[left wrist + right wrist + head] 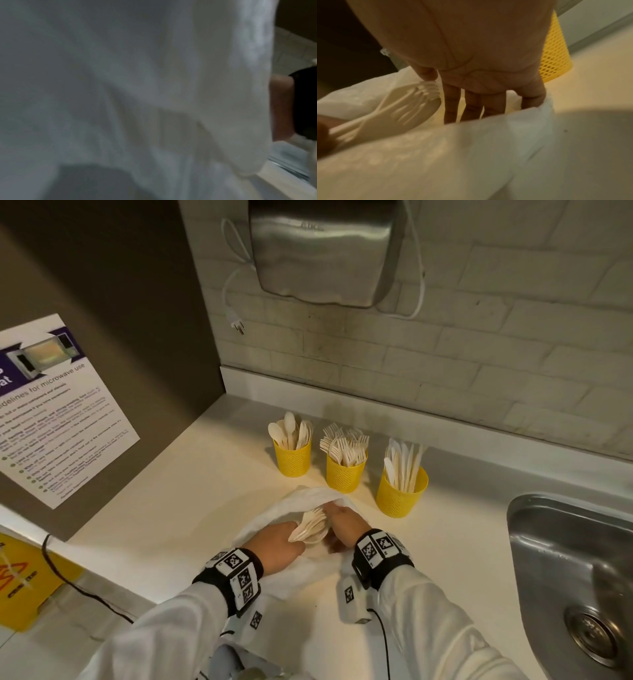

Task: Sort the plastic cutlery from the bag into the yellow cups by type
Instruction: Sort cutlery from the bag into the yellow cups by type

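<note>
Three yellow mesh cups stand in a row on the counter: spoons (292, 455) at the left, forks (345, 472) in the middle, knives (401, 493) at the right. In front of them lies the white bag (301, 494), which fills the blurred left wrist view (137, 94). My left hand (284, 542) grips a bundle of cream plastic forks (310, 527) at the bag's mouth, tines pointing away. My right hand (342, 523) reaches into the bag beside the bundle. Its fingers (471, 106) are straight, with the tips hidden behind the bag's edge (453, 155). The forks (412, 108) lie just left of them.
A steel sink (534, 508) is set into the counter at the right. A metal dispenser (322, 251) hangs on the tiled wall above the cups, with a loose plug (236, 325) dangling. A microwave notice (58, 412) is on the left panel.
</note>
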